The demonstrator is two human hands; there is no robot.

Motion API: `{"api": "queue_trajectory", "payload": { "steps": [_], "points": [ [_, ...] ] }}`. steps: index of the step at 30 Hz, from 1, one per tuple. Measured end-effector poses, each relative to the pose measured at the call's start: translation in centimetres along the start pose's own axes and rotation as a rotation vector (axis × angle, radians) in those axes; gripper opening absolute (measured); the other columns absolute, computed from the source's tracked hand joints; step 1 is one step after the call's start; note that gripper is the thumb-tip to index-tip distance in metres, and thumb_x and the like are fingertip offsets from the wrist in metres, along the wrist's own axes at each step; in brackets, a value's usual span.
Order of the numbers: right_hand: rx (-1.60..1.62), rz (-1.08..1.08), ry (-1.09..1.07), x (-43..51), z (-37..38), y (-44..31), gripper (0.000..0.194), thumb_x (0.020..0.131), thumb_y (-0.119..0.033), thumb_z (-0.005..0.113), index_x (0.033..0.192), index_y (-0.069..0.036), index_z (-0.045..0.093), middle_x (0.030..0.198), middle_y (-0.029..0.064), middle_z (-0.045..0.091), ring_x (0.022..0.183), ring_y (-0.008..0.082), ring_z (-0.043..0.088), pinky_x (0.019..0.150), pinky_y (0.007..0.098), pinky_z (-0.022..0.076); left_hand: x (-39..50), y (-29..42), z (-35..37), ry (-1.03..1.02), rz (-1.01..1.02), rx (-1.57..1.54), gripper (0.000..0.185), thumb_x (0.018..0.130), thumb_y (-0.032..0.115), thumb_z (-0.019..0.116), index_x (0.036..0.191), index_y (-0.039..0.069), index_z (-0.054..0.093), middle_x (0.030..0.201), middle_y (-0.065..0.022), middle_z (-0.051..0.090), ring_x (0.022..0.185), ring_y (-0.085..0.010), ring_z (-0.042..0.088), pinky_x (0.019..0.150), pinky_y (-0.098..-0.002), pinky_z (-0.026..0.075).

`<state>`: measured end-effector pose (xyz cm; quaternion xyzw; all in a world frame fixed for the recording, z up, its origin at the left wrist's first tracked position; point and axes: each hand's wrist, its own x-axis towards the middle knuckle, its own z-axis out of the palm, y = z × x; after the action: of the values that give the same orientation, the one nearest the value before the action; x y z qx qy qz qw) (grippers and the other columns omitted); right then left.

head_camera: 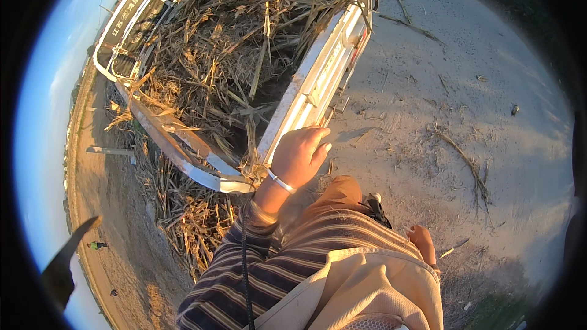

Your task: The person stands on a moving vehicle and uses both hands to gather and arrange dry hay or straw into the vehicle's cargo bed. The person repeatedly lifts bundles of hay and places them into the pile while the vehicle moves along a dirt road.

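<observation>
My left hand (300,153), with a white band at the wrist, is in front of the corner of a metal cargo bed, where the white tailgate (316,87) meets the side wall (183,156). Its thumb and forefinger are apart and I see nothing between them; the other fingers are hidden. Whether it touches the metal is unclear. Dry crop stalks (206,50) fill much of the bed, and some hang over its rim. Low at my right side hangs my right hand (421,238), loosely curled, its palm hidden.
A white-framed rack (137,23) bearing writing stands at the bed's front. More stalks (197,220) lie beside the bed on the left. Loose stalks (465,160) are scattered over the concrete ground (412,114). A distant person (97,245) is in the field.
</observation>
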<state>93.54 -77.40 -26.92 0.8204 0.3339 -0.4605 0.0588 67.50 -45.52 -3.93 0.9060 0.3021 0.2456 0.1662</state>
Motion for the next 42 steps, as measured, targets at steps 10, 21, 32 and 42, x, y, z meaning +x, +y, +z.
{"api": "queue_trajectory", "payload": {
  "steps": [10,21,32,42],
  "points": [
    [-0.026,-0.146,0.078,8.5,-12.9,-4.0,0.042,0.077,-0.033,0.058,0.111,-0.008,0.057,0.111,0.0161,0.058,0.105,0.0314,0.054,0.088,0.0406,0.043,5.3,-12.4,7.0,0.252,-0.404,0.389,0.045,0.08,0.024,0.057,0.116,-0.001,0.045,0.118,-0.0223,0.048,0.108,-0.0368,0.047,0.091,-0.0417,0.038],
    [-0.057,-0.191,0.05,20.3,-28.9,-17.8,0.048,0.078,-0.03,0.057,0.12,-0.007,0.05,0.113,0.0187,0.056,0.106,0.0322,0.053,0.088,0.0405,0.0422,12.3,-17.7,10.0,0.209,-0.852,0.177,0.032,0.09,0.031,0.04,0.098,0.007,0.059,0.095,-0.0155,0.061,0.088,-0.0334,0.057,0.074,-0.0412,0.045],
    [0.164,-0.291,0.13,44.2,-45.4,-29.1,0.06,0.078,-0.031,0.062,0.129,-0.009,0.037,0.106,0.0095,0.053,0.08,0.0184,0.053,0.061,0.0382,0.0474,12.8,-15.9,9.9,0.43,-0.883,0.319,0.032,0.084,0.026,0.049,0.105,0.002,0.053,0.099,-0.0156,0.058,0.092,-0.0317,0.054,0.08,-0.0407,0.042],
    [0.484,-0.382,-0.013,57.3,-56.6,-42.1,0.058,0.074,-0.027,0.062,0.126,-0.019,0.036,0.111,0.0071,0.049,0.094,0.0256,0.047,0.076,0.0484,0.0376,16.7,-13.7,10.7,0.506,-1.307,0.8,0.036,0.078,0.02,0.056,0.111,0.005,0.052,0.115,-0.0116,0.05,0.112,-0.0281,0.044,0.096,-0.0399,0.032]
  ]
}}
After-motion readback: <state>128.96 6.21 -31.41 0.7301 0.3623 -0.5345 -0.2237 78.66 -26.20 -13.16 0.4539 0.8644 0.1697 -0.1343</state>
